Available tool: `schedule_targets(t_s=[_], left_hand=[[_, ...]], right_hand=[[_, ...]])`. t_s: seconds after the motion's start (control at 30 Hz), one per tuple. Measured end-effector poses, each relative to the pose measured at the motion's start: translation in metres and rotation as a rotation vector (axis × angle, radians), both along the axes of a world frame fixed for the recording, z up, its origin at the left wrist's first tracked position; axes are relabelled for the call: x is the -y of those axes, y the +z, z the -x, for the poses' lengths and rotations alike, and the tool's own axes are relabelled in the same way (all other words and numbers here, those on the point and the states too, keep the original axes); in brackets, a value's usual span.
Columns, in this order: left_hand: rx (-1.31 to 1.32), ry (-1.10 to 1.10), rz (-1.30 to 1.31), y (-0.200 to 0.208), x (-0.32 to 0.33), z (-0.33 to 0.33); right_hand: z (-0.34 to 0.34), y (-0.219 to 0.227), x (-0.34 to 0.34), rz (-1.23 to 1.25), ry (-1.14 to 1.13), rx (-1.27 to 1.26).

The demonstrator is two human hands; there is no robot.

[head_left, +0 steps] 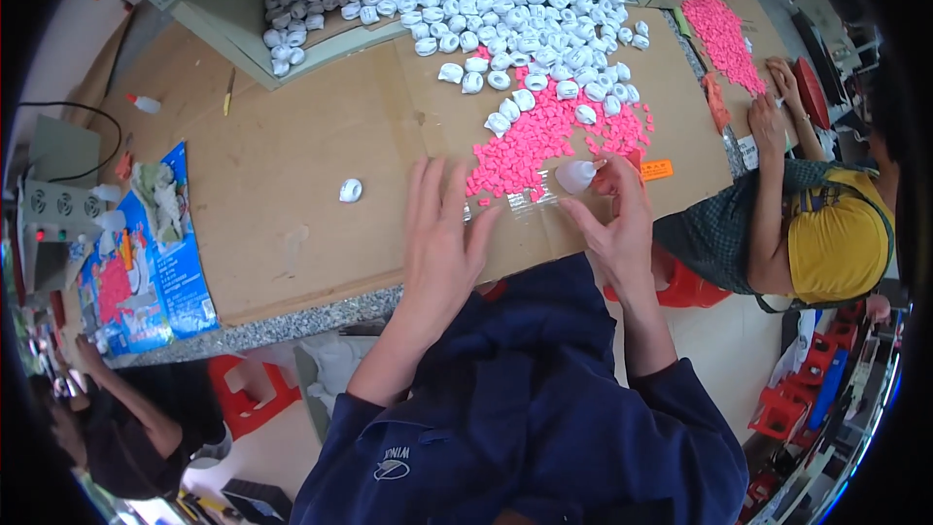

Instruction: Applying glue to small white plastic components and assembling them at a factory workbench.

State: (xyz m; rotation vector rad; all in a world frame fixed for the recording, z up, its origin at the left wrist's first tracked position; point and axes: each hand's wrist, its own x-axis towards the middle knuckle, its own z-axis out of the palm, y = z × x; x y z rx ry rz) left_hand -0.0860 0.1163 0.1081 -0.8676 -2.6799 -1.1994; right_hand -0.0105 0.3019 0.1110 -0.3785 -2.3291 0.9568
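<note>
Covering most of the bench, a brown cardboard sheet (292, 165) serves as the work surface. At its far edge lies a large heap of white moulded pieces (505, 10), spilling partly out of a green tray (243, 34). Just below that heap sits a smaller pile of pink pieces (544, 141), with a few white pieces resting on it. The left hand (437, 243) lies flat on the cardboard, fingers spread and gripping nothing, its fingertips just beside the near edge of the pink pile. The right hand (617, 224) pinches a white piece (575, 175) between thumb and fingertips, held directly over the pink pile's near right corner. A single white piece (351, 191) lies apart on bare cardboard, to the left of the left hand.
</note>
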Motion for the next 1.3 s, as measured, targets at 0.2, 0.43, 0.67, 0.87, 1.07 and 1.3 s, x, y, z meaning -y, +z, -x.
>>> schedule_targets(t_s=[0.2, 0.43, 0.67, 0.87, 1.07, 1.3], left_hand=[[-0.016, 0.102, 0.244, -0.014, -0.066, -0.013], [-0.001, 0.111, 0.086, -0.013, -0.087, -0.019], [-0.165, -0.210, 0.050, -0.006, -0.055, 0.059], [0.112, -0.086, -0.098, -0.002, -0.046, 0.056], [0.899, 0.027, -0.929, 0.004, -0.016, 0.026], [1.205, 0.005, -1.192, -0.008, 0.015, -0.004]], right_hand=[[0.002, 0.000, -0.019, -0.008, 0.129, 0.045], [-0.011, -0.007, -0.030, 0.129, 0.109, -0.044], [-0.018, -0.010, 0.006, 0.866, 0.525, 0.138], [0.009, -0.015, 0.021, 0.888, 0.628, 0.325], [0.003, -0.018, 0.020, 0.858, 0.558, 0.283], [-0.013, -0.006, 0.010, 0.650, 0.455, 0.147]])
